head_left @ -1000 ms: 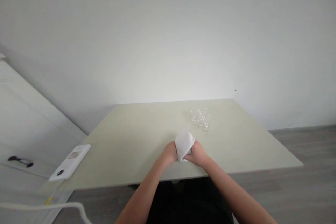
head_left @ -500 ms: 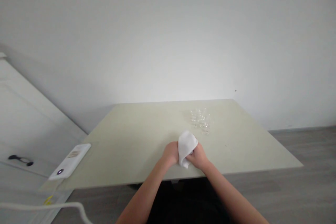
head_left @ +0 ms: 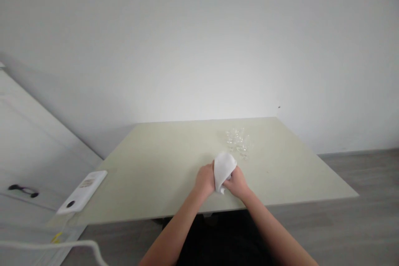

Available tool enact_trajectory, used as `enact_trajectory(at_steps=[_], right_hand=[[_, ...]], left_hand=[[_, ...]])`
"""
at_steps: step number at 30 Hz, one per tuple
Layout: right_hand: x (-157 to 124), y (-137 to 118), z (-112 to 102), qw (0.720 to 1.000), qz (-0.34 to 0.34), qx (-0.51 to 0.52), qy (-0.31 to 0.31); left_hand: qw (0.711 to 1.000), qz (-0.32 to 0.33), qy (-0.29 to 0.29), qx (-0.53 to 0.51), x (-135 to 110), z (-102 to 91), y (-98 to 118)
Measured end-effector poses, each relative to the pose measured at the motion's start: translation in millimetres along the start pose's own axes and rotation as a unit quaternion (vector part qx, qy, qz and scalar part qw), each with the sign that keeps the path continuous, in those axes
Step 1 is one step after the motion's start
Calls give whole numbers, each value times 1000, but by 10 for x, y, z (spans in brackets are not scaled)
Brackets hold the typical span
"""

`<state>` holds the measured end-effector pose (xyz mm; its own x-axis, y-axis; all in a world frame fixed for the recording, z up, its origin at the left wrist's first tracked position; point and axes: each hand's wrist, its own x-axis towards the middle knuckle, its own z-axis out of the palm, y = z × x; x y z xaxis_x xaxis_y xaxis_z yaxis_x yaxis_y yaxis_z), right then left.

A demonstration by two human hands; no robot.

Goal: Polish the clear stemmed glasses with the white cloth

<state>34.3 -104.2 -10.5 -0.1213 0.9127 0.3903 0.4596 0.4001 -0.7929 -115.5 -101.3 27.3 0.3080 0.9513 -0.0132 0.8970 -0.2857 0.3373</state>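
Both my hands meet over the near middle of a pale table (head_left: 156, 166). My left hand (head_left: 205, 179) and my right hand (head_left: 237, 183) are closed on a bunched white cloth (head_left: 223, 167) held between them. The cloth sticks up above the fingers and hides whatever may be inside it. Just beyond the cloth, several small clear glasses (head_left: 238, 141) stand grouped on the table.
A white flat device (head_left: 81, 191) with a dark button lies at the table's left corner. White cabinets with a dark handle (head_left: 23, 191) stand at the left. A white cable (head_left: 62, 246) runs along the lower left. Grey floor lies to the right.
My hands and the cloth have shifted slightly forward and to the right, closer to the glasses. The cloth has been turned a little between the hands.
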Motion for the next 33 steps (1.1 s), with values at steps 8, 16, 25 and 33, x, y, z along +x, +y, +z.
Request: enact_trajectory(at_steps=[8, 16, 25, 33], right_hand=[[24, -101, -91, 997, -40, -26, -62], [101, -88, -15, 998, 55, 22, 36], [51, -112, -183, 991, -53, -51, -115], [-24, -78, -163, 982, -9, 163, -95]], left_hand=[[1000, -12, -4, 9, -52, 67, -51], [994, 15, 96, 38, -33, -65, 11], [998, -37, -17, -48, -42, 145, -60], [980, 74, 27, -181, -28, -162, -265]])
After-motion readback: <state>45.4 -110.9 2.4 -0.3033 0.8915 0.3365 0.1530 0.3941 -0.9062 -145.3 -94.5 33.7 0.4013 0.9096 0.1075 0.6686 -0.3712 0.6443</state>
